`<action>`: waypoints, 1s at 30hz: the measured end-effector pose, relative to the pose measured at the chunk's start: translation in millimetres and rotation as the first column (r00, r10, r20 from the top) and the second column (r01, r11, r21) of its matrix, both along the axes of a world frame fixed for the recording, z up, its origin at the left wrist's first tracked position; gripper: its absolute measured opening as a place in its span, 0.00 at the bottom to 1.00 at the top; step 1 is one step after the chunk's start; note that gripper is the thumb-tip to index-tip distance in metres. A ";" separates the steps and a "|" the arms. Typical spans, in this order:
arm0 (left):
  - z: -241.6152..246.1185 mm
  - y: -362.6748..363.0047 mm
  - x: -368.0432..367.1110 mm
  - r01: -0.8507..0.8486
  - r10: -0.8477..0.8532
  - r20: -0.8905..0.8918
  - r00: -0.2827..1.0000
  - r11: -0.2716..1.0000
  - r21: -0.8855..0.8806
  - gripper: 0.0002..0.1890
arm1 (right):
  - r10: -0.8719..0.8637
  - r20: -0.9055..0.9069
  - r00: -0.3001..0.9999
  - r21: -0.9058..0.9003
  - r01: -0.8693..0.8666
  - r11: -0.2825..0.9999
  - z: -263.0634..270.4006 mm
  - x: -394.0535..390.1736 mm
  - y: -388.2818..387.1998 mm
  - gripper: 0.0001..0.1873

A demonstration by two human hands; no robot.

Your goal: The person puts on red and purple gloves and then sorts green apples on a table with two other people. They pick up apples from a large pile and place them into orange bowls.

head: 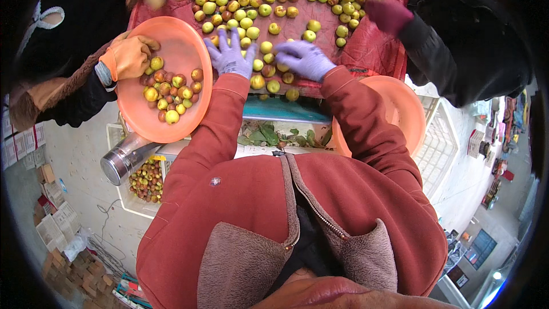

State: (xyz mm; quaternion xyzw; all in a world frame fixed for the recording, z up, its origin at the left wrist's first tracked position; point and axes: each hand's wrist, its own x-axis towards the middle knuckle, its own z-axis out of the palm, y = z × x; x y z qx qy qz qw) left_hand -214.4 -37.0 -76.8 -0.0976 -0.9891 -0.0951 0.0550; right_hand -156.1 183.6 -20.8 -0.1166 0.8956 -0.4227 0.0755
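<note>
Green and reddish-brown jujubes (pixel 264 10) lie spread over a red woven sheet (pixel 296 17) in front of me. My left hand (pixel 231 58), in a lilac glove, rests among them with its fingers spread and holds nothing. Across a short gap, my right hand (pixel 302 58), gloved alike, is bent over the jujubes near the sheet's front part; it is blurred, and whether a fruit is under its fingers cannot be told. Several jujubes lie between the two hands and along the near edge.
At left a person's orange-gloved hand (pixel 128 56) grips an orange plastic basin (pixel 171 131) with browner jujubes. Another orange basin (pixel 409 116) is beside my right sleeve. A co-worker's dark red glove (pixel 388 15) is at right. Below are a metal tumbler (pixel 124 161), a crate of jujubes (pixel 141 210) and leaves (pixel 270 134).
</note>
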 end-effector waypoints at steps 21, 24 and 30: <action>-26.4 -1.9 6.8 0.248 -0.285 0.052 0.957 0.900 0.360 0.38 | 0.044 0.067 0.997 0.300 -0.062 0.952 -2.3 11.2 -49.0 0.27; -21.1 -4.7 12.9 0.415 -0.450 -0.080 0.889 0.724 0.551 0.30 | -0.106 -0.003 0.994 -0.012 0.106 0.994 6.7 -1.4 -19.1 0.18; 6.0 -6.4 24.6 0.436 -0.617 0.069 0.784 0.626 0.646 0.22 | -0.502 -0.212 0.838 0.393 0.544 0.742 -13.5 -22.1 13.9 0.28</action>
